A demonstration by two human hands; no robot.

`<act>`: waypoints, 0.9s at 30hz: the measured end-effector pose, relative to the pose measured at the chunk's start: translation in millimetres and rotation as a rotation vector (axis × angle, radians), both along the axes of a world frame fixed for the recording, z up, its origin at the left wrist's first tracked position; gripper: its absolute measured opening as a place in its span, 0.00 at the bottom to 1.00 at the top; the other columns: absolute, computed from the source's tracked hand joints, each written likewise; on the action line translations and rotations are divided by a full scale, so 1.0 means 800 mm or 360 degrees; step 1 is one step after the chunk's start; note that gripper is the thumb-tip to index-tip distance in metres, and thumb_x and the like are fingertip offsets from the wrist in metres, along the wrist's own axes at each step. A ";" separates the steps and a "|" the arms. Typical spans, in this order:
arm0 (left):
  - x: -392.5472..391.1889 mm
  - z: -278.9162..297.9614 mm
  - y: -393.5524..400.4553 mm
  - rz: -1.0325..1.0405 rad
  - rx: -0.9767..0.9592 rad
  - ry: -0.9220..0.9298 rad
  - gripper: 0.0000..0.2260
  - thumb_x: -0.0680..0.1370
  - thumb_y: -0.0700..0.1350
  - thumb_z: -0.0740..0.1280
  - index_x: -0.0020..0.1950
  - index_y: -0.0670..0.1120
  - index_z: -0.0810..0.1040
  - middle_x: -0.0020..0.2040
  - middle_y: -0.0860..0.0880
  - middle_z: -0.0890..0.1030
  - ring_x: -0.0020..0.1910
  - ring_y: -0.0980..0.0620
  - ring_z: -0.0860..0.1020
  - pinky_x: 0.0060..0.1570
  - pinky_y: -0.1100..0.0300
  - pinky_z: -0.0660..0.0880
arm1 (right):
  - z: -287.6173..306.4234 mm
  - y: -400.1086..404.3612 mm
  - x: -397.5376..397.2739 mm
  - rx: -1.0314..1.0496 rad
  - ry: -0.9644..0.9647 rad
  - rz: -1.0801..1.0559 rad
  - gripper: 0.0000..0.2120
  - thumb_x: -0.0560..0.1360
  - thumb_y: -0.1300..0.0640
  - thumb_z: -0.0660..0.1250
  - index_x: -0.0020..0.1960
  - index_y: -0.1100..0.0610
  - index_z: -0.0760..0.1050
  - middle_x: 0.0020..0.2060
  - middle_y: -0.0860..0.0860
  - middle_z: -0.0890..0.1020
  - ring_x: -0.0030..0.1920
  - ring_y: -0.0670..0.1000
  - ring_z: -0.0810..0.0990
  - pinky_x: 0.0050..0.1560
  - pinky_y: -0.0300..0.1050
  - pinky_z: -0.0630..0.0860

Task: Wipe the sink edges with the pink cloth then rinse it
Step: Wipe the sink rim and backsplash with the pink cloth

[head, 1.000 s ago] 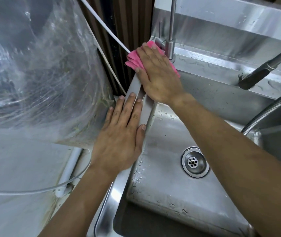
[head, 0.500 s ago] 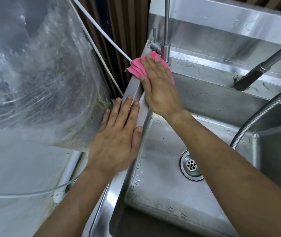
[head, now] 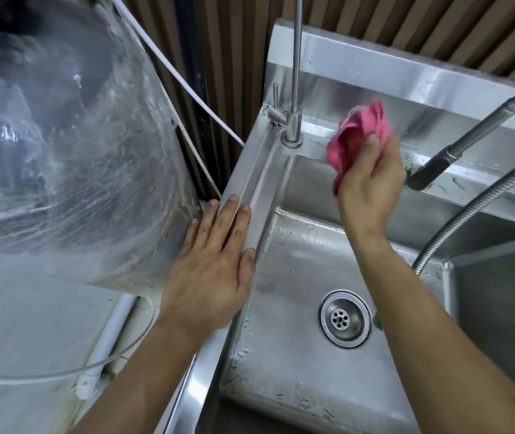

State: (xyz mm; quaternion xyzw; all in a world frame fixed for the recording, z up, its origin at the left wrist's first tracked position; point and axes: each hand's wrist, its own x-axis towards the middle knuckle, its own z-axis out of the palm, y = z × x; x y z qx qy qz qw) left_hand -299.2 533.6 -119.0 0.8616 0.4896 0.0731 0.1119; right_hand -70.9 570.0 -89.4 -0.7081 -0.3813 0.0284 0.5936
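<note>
The pink cloth (head: 359,133) is bunched up in my right hand (head: 372,180), which grips it in the air above the back of the steel sink (head: 300,277), to the right of the thin tap post. My left hand (head: 215,264) lies flat with straight fingers on the sink's left edge (head: 256,183). The basin is wet, with a round drain (head: 345,319) in its floor.
A thin steel tap (head: 293,120) stands at the sink's back left corner. A spray faucet head (head: 431,170) and its coiled hose (head: 481,202) hang at the right. A large clear plastic bag (head: 71,158) bulges at the left, with white tubing beside it.
My right hand has lifted the pink cloth off the back left corner and moved it right, past the tap, bunching it. My left hand stays on the left edge.
</note>
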 end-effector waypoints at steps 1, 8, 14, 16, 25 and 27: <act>0.004 0.003 0.001 0.0032 -0.0002 -0.0026 0.27 0.84 0.53 0.52 0.83 0.47 0.61 0.84 0.48 0.57 0.84 0.44 0.52 0.81 0.48 0.49 | 0.015 0.006 0.008 0.0141 -0.0045 -0.0103 0.16 0.88 0.57 0.56 0.70 0.60 0.75 0.54 0.48 0.83 0.53 0.32 0.79 0.55 0.30 0.76; 0.079 0.016 0.074 -0.0002 0.0040 0.0006 0.26 0.85 0.50 0.49 0.82 0.44 0.60 0.82 0.44 0.60 0.83 0.39 0.52 0.82 0.44 0.49 | 0.028 0.134 0.065 -0.0542 -0.1839 0.0476 0.27 0.88 0.49 0.47 0.84 0.58 0.50 0.84 0.58 0.54 0.84 0.60 0.51 0.83 0.56 0.42; 0.085 0.000 0.093 -0.0037 0.0009 0.0192 0.28 0.86 0.54 0.43 0.85 0.47 0.47 0.85 0.49 0.44 0.84 0.46 0.41 0.82 0.46 0.40 | 0.032 0.102 0.130 -0.0790 -0.2394 0.0547 0.29 0.88 0.49 0.49 0.85 0.55 0.42 0.85 0.55 0.48 0.84 0.59 0.46 0.84 0.57 0.42; 0.086 0.002 0.091 -0.0029 0.0004 0.0185 0.28 0.86 0.53 0.43 0.85 0.46 0.47 0.85 0.50 0.44 0.84 0.47 0.42 0.82 0.46 0.40 | 0.038 0.084 0.152 -0.0841 -0.2460 0.0550 0.31 0.88 0.49 0.52 0.85 0.54 0.42 0.85 0.54 0.47 0.84 0.59 0.46 0.83 0.56 0.39; 0.086 0.002 0.093 -0.0020 0.0000 0.0182 0.27 0.86 0.53 0.43 0.85 0.47 0.45 0.85 0.51 0.43 0.84 0.46 0.40 0.82 0.44 0.41 | 0.075 0.213 0.081 -0.0562 -0.2982 0.0976 0.30 0.86 0.44 0.41 0.85 0.54 0.44 0.84 0.55 0.50 0.84 0.58 0.47 0.83 0.58 0.41; 0.086 0.002 0.092 -0.0006 -0.0022 0.0206 0.28 0.86 0.53 0.43 0.85 0.48 0.45 0.85 0.52 0.42 0.84 0.47 0.40 0.82 0.44 0.41 | 0.066 0.201 0.093 -0.0571 -0.3027 0.0960 0.29 0.87 0.45 0.41 0.85 0.54 0.43 0.85 0.55 0.49 0.84 0.59 0.47 0.83 0.58 0.41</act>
